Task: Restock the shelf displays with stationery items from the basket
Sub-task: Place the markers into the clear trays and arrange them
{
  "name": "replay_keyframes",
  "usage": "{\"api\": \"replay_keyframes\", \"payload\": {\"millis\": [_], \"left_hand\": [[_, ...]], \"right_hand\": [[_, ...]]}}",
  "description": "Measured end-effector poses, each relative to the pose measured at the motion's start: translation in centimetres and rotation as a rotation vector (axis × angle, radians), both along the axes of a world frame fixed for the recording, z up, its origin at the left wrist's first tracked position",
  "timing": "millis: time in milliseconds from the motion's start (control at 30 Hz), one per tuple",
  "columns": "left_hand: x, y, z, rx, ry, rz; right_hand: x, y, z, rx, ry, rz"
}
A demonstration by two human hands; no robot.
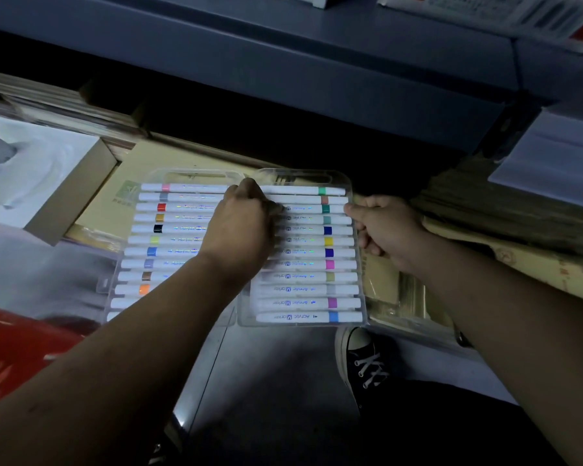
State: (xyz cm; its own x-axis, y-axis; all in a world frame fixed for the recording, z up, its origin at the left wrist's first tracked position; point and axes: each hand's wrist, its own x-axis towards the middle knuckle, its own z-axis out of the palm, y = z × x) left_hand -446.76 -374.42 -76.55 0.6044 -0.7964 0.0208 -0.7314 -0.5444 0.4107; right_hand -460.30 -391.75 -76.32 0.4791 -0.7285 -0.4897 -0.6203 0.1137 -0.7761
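Acrylic-marker cases: placement, by my judgement, nearly done.
Left case (169, 243) and right case (312, 267) lie side by side on tan packs (138, 173), 12 o'clock; my right hand (384, 230) grips the right case's 3 o'clock edge; my left hand (239, 223) is curled at the seam, grasp unclear.

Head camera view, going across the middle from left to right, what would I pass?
White box → left marker case → left hand → right marker case → right hand → brown paper stack.

l hand (239, 227) hides marker case (317, 178) centre; red basket (14, 348) cut off, blurry.
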Motion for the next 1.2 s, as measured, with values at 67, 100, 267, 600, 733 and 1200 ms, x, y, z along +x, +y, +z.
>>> {"api": "replay_keyframes", "payload": {"millis": [67,100,267,600,733,1200], "left_hand": [[-0.3,-0.2,0.4,0.021,-0.015,0.002],[-0.5,-0.2,0.6,0.042,-0.033,0.006],[-0.8,-0.7,1.2,0.028,0.102,0.110],[-0.6,0.0,2.4,-0.141,0.332,0.302],[-1.0,0.5,2.2,-0.185,0.420,0.321],[-1.1,-0.5,2.1,-0.212,0.606,0.432]], "right_hand": [[0.2,0.1,0.1,-0.009,0.022,-0.001],[0.3,0.2,0.1,-0.019,0.034,-0.002],[0.6,0.4,0.1,-0.058,0.065,-0.008],[0.7,0.7,-0.3,-0.255,0.161,0.137],[0.0,0.9,0.3,-0.354,0.228,0.230],[-0.1,1.3,0.3,-0.501,0.320,0.342]]}}
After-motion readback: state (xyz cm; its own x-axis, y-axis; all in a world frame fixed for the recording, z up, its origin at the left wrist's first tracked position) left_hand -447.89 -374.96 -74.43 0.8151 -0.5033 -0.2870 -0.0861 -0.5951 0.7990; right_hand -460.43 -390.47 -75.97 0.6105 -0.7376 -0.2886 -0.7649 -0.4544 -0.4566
